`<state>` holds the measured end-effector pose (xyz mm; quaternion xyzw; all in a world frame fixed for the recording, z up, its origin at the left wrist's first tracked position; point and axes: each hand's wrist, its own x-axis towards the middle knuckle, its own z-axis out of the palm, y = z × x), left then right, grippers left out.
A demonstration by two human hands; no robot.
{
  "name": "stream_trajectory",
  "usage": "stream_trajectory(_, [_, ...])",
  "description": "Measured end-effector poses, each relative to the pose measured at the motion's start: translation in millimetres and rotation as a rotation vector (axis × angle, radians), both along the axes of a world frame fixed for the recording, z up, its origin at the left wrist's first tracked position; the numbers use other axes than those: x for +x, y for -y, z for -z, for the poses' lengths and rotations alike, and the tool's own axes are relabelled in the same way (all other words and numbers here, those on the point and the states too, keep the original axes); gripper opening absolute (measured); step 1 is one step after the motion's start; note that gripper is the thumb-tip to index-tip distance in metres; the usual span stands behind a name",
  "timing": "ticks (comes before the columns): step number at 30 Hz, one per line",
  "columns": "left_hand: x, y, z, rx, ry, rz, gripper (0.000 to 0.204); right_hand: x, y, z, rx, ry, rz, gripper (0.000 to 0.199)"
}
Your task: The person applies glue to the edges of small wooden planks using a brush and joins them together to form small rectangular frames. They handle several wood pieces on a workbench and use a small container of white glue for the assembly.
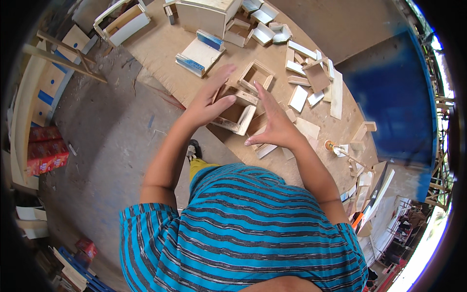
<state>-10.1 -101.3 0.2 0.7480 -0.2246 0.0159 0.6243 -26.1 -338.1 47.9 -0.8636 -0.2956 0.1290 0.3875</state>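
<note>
Over the wooden table, my left hand [210, 100] is open, its fingers stretched out and the thumb apart. My right hand [276, 121] is open too, with thumb and fingers spread wide. Between them sits a small open wooden box [246, 120] with bare plywood walls; the left hand covers part of it, and I cannot tell whether either hand touches it. Just beyond the right fingertips is a second small wooden box [269, 81], open on top. Beneath the right hand lies a white-edged wooden piece [265, 150], partly hidden.
A board with two blue-faced sides [200, 54] lies farther up the table, near a large plywood box [202, 17]. Loose wooden strips and blocks [297, 97] spread to the right. A small round container [330, 145] stands near the right edge. Red packages [46, 152] are stacked at left.
</note>
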Motion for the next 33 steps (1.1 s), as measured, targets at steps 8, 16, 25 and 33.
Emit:
stream_trajectory(8, [-59.0, -15.0, 37.2, 0.143, 0.002, -0.185, 0.133, -11.1, -9.1, 28.1, 0.029, 0.015, 0.069, 0.143])
stream_trajectory(16, [-75.9, -4.0, 46.1, 0.577, 0.074, -0.364, 0.125, -12.4, -11.7, 34.8, 0.065, -0.016, 0.162, 0.137])
stream_trajectory(25, [-75.3, 7.8, 57.2, 0.521, 0.072, -0.452, 0.114, -12.2, -11.1, 39.1, 0.064, 0.053, 0.137, 0.128])
stream_trajectory(33, [-74.0, 9.8, 59.2, 0.524, 0.071, -0.463, 0.113, -11.2, -11.1, 40.1, 0.052, 0.107, 0.123, 0.125])
